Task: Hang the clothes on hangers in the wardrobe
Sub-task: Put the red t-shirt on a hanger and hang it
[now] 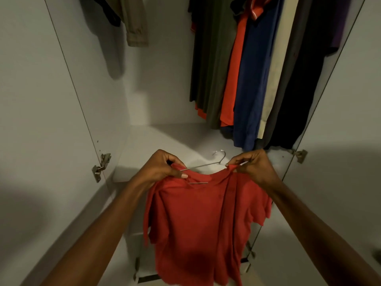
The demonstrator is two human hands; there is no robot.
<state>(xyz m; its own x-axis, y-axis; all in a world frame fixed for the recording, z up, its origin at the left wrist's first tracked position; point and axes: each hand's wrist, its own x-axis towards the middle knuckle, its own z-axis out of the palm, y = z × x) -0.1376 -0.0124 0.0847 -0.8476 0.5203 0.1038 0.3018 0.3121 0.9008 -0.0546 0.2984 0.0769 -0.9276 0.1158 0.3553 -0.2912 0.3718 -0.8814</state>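
Left hand (165, 165) pinching red t-shirt (198, 223) at one shoulder, right hand (254, 165) pinching the other, wire hanger (206, 165) lying partly inside the collar, shirt hanging before open wardrobe (160, 83), garments (247, 69) hanging at right.

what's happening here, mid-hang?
A person is fitting a red t-shirt onto a wire hanger in front of an open wardrobe. The left hand pinches one shoulder of the shirt, the right hand the other, both at the hanger's arms. The hook points toward the wardrobe but is not yet on a rail. Other clothes already hang inside, to the right.
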